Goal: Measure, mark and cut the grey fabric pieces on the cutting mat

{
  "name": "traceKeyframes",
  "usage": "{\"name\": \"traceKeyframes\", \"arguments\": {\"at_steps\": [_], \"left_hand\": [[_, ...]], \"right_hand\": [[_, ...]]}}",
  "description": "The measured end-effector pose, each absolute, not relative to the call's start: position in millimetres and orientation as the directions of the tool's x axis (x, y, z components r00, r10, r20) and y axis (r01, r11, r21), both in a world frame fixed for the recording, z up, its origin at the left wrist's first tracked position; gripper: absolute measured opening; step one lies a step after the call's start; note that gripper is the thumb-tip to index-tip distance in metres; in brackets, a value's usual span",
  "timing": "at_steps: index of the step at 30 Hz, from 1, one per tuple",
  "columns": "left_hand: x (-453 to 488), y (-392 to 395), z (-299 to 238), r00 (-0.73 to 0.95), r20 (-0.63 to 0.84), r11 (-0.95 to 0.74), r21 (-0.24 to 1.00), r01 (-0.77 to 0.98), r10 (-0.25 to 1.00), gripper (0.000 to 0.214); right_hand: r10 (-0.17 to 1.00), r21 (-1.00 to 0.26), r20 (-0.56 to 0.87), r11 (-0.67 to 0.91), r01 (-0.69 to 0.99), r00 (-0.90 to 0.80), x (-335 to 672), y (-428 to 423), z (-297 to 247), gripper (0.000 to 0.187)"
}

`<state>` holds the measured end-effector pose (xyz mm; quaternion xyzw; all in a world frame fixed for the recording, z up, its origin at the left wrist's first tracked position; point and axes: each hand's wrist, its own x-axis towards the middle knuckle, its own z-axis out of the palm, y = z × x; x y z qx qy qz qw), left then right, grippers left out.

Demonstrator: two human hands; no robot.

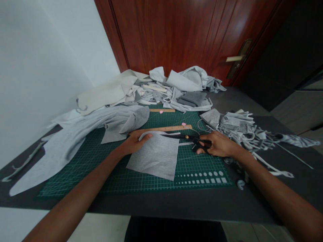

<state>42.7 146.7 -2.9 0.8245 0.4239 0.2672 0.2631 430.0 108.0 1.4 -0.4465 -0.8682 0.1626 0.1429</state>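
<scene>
My left hand (136, 141) pinches the upper left edge of a grey fabric piece (155, 156), roughly square, which hangs over the green cutting mat (202, 161). In my right hand (217, 144) is a pair of black-handled scissors (187, 136), fingers through the loops. The blades point left along the fabric's top edge, where a narrow strip curls; part of the blades is hidden by the cloth. Just behind the fabric lies a wooden ruler (169, 128).
Large pale cloth (96, 122) spreads along the left side. More folded fabric (188, 79) is heaped at the back, before a wooden door (171, 33). Cut scraps and strips (242, 129) pile up on the right. A second wooden ruler (165, 110) lies farther back.
</scene>
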Motion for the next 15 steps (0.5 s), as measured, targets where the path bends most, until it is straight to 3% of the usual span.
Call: {"name": "traceKeyframes", "arguments": {"at_steps": [15], "left_hand": [[46.6, 141.2, 6.6, 0.512, 0.241, -0.516, 0.692, 0.504, 0.824, 0.034]], "right_hand": [[0.831, -0.389, 0.103, 0.540, 0.746, -0.547, 430.3, 108.7, 0.4, 0.044]]}}
